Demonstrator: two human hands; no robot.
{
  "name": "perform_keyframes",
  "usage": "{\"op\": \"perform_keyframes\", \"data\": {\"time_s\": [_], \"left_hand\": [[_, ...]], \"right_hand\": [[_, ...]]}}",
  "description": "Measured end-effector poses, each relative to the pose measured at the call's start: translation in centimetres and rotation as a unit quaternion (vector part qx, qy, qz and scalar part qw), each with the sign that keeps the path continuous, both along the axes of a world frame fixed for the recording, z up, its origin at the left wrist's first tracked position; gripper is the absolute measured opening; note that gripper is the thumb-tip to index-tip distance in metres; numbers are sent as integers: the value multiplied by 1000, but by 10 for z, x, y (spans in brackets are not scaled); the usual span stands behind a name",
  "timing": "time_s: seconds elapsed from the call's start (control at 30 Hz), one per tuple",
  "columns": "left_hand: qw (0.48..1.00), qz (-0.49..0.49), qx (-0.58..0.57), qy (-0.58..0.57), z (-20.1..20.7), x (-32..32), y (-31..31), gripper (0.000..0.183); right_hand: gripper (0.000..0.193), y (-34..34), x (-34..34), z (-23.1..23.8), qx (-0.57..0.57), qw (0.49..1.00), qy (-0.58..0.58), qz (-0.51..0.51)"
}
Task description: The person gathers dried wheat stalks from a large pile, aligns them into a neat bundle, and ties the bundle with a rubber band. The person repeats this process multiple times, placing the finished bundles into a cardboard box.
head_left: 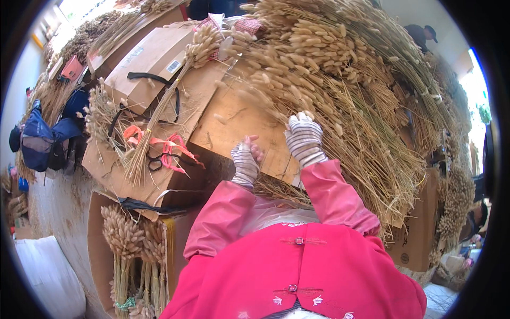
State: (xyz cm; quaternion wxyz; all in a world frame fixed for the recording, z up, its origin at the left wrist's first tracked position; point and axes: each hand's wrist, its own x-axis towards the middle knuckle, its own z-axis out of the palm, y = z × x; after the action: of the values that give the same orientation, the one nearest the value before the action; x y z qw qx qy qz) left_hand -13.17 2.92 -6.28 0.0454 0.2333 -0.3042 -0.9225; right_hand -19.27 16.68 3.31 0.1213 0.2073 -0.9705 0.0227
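My right hand (305, 139), in a striped fingerless glove, is closed at the left edge of a big heap of dried bunny-tail grass (319, 58). Some blurred grass stems (268, 106) run to its fingers, which grip them. Lower and to the left, my left hand (246, 162) wears a matching glove. Its bare fingers curl in over a tan wooden board (234, 122); whatever is in them, if anything, does not show. Both hands are apart. A tied bunch of the same grass (170, 101) lies on a cardboard box left of the board.
Pink ribbons (172, 151) and black straps (149, 77) lie on the cardboard box (119, 175) at left. Below it, an open carton (100, 250) holds upright grass bundles. A blue-grey bag (40, 138) is at far left. Other people (419, 36) appear toward the right rim.
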Motion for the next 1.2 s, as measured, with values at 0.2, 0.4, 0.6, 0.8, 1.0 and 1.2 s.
{"op": "perform_keyframes", "data": {"time_s": [0.2,0.4,0.6,0.8,1.0,1.2], "left_hand": [[1000,-27,4,8,23,1,11,32],[989,-128,-63,40,64,-16,42,19],[995,-70,-74,-21,45,-50,56,14],[995,-51,-47,-74,0,-61,42,20],[992,-43,-70,-95,-6,-66,36,25],[988,-60,-93,-103,1,-69,29,28]], "right_hand": [[12,28,16,5,-179,981,56,47],[10,29,37,38,-376,922,-28,84],[3,75,62,87,-496,868,21,10],[15,245,129,124,-743,640,162,-104],[23,394,272,27,-695,484,262,-462],[27,454,409,-94,-53,497,-146,-854]]}}
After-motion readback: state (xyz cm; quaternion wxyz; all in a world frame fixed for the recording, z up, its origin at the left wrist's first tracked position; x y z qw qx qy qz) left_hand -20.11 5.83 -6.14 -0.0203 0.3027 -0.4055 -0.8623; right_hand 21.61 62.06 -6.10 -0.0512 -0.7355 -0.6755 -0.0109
